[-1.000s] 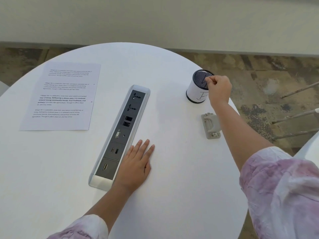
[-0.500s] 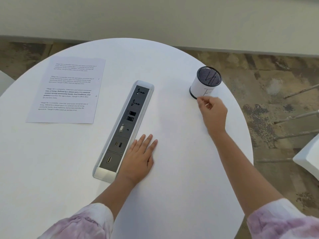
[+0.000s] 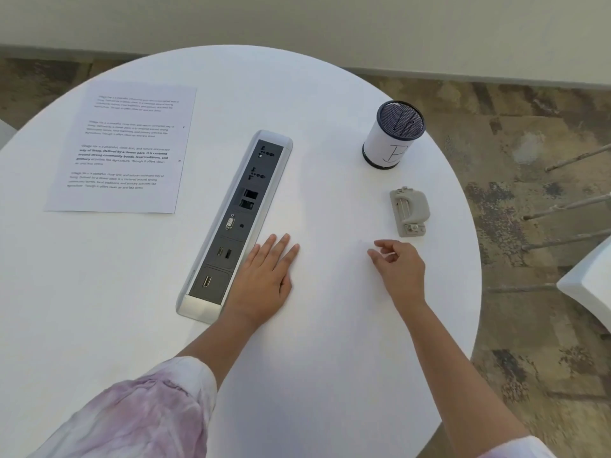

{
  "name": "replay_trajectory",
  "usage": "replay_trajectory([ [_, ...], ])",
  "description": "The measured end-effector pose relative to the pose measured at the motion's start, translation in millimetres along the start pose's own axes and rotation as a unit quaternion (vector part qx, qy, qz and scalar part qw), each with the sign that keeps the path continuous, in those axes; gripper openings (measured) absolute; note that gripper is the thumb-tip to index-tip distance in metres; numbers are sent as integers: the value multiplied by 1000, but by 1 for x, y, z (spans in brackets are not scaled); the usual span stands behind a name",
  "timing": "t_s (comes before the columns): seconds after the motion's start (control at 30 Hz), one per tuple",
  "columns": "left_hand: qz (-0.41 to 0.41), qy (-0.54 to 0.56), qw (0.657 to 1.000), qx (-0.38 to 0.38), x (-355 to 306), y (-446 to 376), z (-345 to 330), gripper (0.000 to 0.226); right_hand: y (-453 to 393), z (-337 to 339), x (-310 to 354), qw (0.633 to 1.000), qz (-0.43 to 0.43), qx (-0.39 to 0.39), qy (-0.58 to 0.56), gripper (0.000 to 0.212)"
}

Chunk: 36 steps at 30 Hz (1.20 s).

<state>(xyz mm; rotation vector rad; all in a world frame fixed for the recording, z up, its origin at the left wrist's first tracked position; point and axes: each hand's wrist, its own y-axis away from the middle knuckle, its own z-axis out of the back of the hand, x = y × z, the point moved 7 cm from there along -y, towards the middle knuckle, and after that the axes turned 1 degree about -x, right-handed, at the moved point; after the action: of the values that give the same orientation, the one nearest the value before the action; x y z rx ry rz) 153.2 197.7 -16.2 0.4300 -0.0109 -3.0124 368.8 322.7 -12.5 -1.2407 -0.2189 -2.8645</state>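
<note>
My left hand (image 3: 264,279) lies flat on the white round table (image 3: 330,358), fingers straight, right beside the near end of the built-in socket strip (image 3: 236,223). My right hand (image 3: 400,266) hovers low over the table, fingers loosely curled, with nothing visible in them. A small grey punch-like tool (image 3: 410,211) lies just beyond it. Farther back stands a white cup with a dark mesh inside (image 3: 393,137), a letter drawn on its side.
A printed sheet of paper (image 3: 122,147) lies at the table's far left. The table edge curves close on the right, with worn floor, thin metal legs (image 3: 568,200) and a white seat corner (image 3: 588,285) beyond it. A wall runs behind.
My right hand drew back from the cup's rim toward me, passing the grey tool, and its pinched fingers loosened. The left hand stayed flat in place.
</note>
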Motion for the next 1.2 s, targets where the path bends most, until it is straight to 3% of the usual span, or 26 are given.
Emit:
replay_trajectory([
  [0.43,4,-3,1000,-1,1,0,-2,51,-3,-13,24,978,157,58,126,28],
  [0.57,5,-1,1000,-2,1,1,-2,51,-4,-4,14,983,130,53,120,36],
  [0.73,7,2,1000,-2,2,1,-2,51,-7,11,2,999,34,-10,15,25],
  [0.93,7,6,1000,0,2,1,-4,51,-4,3,0,999,24,21,37,13],
  [1.2,7,2,1000,0,2,1,-3,51,-4,-3,1,999,7,1,42,12],
])
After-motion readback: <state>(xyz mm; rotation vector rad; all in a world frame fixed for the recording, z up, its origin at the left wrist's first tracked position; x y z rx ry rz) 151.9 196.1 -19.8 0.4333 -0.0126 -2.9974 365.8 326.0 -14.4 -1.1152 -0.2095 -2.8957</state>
